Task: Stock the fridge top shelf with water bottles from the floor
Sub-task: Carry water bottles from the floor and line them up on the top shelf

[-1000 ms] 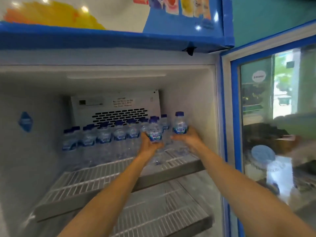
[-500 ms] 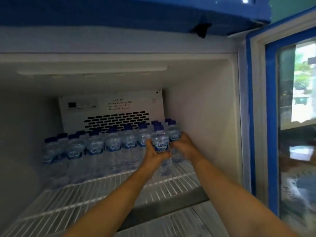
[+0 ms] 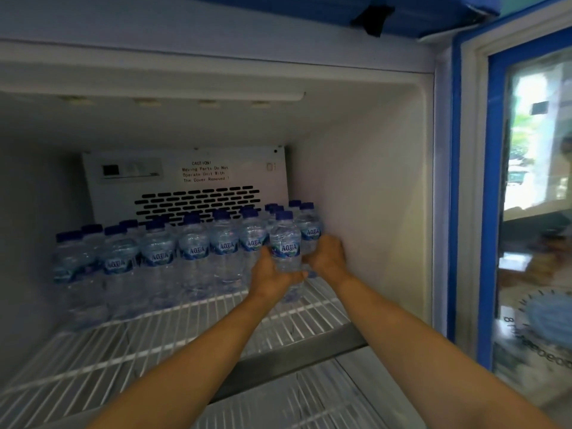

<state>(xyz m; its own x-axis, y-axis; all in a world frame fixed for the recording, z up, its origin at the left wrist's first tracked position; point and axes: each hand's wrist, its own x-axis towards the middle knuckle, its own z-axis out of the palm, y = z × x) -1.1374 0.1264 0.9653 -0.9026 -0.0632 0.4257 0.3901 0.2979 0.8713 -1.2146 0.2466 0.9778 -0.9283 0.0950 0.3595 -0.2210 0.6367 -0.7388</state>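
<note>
Both bottles have come down from chest height to the far right of the top shelf (image 3: 173, 332). The left hand (image 3: 272, 275) wraps one bottle (image 3: 285, 243); the right hand (image 3: 326, 257) clasps another (image 3: 310, 231) by the wall (image 3: 365, 212), apparently about to release.

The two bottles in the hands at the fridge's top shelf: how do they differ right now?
The left-hand bottle sits nearer the camera, out in front of the stocked row; the right-hand bottle is deeper in, close to the fridge's right wall. The left hand grips its bottle low on the body with the label clear; the right hand covers its bottle's lower part. Both are upright, blue-capped Aqua bottles.
</note>
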